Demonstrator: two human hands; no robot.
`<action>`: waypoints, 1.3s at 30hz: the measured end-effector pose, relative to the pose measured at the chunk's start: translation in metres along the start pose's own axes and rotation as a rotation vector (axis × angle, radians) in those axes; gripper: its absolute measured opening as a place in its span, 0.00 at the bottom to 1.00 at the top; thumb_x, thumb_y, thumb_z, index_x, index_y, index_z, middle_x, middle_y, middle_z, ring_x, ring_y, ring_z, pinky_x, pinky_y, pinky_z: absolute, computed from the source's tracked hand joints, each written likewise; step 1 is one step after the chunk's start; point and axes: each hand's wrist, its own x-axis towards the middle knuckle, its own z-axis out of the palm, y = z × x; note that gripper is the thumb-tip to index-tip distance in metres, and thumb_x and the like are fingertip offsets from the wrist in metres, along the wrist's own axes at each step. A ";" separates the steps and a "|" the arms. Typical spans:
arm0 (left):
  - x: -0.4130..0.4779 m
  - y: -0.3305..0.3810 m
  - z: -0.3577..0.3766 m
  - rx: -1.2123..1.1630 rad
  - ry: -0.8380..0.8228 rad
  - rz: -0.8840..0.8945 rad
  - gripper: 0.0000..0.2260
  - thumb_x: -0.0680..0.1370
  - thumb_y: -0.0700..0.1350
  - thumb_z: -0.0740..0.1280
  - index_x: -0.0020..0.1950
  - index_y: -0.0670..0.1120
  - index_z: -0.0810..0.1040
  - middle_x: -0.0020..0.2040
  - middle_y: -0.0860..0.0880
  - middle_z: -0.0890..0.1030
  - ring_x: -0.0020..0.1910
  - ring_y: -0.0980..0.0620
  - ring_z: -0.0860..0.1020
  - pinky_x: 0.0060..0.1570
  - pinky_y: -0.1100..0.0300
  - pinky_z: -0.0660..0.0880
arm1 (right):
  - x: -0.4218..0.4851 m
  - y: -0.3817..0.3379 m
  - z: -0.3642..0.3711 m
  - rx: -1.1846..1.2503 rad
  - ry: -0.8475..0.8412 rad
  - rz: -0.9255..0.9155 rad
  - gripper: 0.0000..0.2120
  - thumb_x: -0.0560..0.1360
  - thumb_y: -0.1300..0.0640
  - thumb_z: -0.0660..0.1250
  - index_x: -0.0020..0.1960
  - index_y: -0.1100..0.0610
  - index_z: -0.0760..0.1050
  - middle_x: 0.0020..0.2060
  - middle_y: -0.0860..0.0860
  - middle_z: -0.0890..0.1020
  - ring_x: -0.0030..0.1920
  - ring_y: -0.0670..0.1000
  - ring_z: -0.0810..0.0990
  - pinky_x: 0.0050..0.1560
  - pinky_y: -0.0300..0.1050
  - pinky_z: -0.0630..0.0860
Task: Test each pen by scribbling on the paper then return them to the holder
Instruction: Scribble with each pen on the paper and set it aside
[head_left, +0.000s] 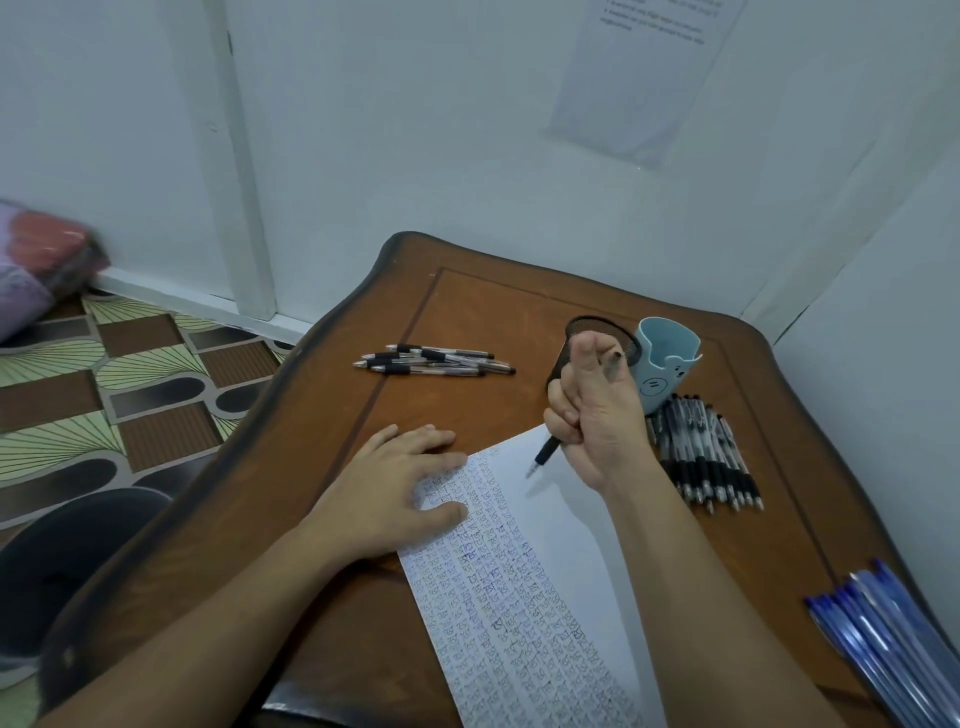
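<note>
Brown table (467, 312) holds paper (571, 530) half full of scribbles. Left hand (395, 493) presses it with flat fingers; right hand (597, 415) grips a pen (546, 451). Many pens (706, 457) lie outside the holder (670, 364).

The person's arms are showing bare along their whole visible length. The left forearm (208, 623) is looking broad at the near left edge and is tapering to a narrower wrist. The right forearm (701, 597) is tapering the same way from the near right. The left hand (395, 483) is showing smooth fingers with rounded tips, the nails being too blurred to make out. The right hand (597, 415) is showing small rounded knuckles along its left side.
</note>
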 end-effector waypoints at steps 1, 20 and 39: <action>0.000 0.000 0.000 0.003 -0.001 0.000 0.36 0.66 0.72 0.52 0.72 0.61 0.68 0.75 0.62 0.61 0.70 0.71 0.50 0.72 0.62 0.40 | 0.000 0.000 -0.001 -0.007 -0.018 0.002 0.03 0.78 0.55 0.65 0.47 0.54 0.73 0.22 0.47 0.63 0.22 0.45 0.63 0.21 0.35 0.60; 0.004 -0.002 0.001 -0.017 0.003 -0.013 0.35 0.66 0.72 0.55 0.71 0.61 0.69 0.75 0.61 0.62 0.70 0.71 0.51 0.72 0.62 0.41 | 0.017 0.054 -0.040 -0.443 -0.188 0.111 0.13 0.73 0.46 0.68 0.42 0.57 0.77 0.34 0.55 0.82 0.35 0.51 0.80 0.32 0.38 0.73; 0.005 0.000 0.002 -0.044 0.001 -0.034 0.36 0.64 0.72 0.55 0.69 0.61 0.71 0.74 0.62 0.63 0.70 0.70 0.51 0.73 0.60 0.42 | 0.019 0.069 -0.036 -0.635 -0.125 -0.011 0.21 0.74 0.71 0.69 0.30 0.58 0.63 0.24 0.50 0.64 0.27 0.41 0.73 0.33 0.37 0.75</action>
